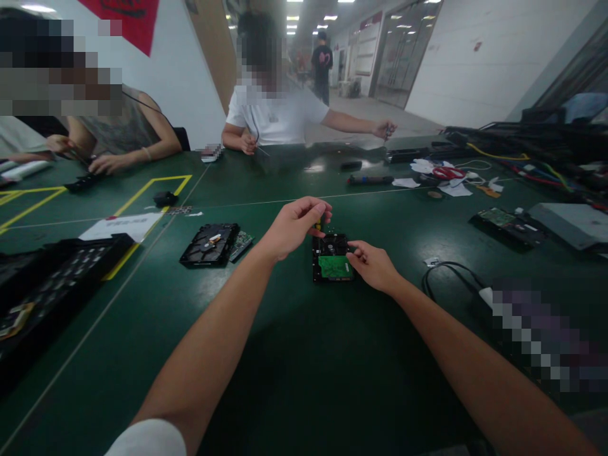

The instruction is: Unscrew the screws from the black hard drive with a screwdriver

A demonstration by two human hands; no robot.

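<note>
A black hard drive [329,249] with a green circuit board [335,267] facing up lies on the green table in front of me. My left hand [294,225] is closed around a small screwdriver [320,223] with a yellow-and-black handle, held upright over the drive's far edge. My right hand [373,265] rests against the drive's right side, fingers pinched together at its edge. What, if anything, those fingers hold is hidden.
A second hard drive [209,244] with a loose circuit board [241,245] lies to the left. A black tray [52,278] sits at the left edge. A black cable [449,278] lies on the right, and more boards and cables crowd the far right. Two people sit across the table.
</note>
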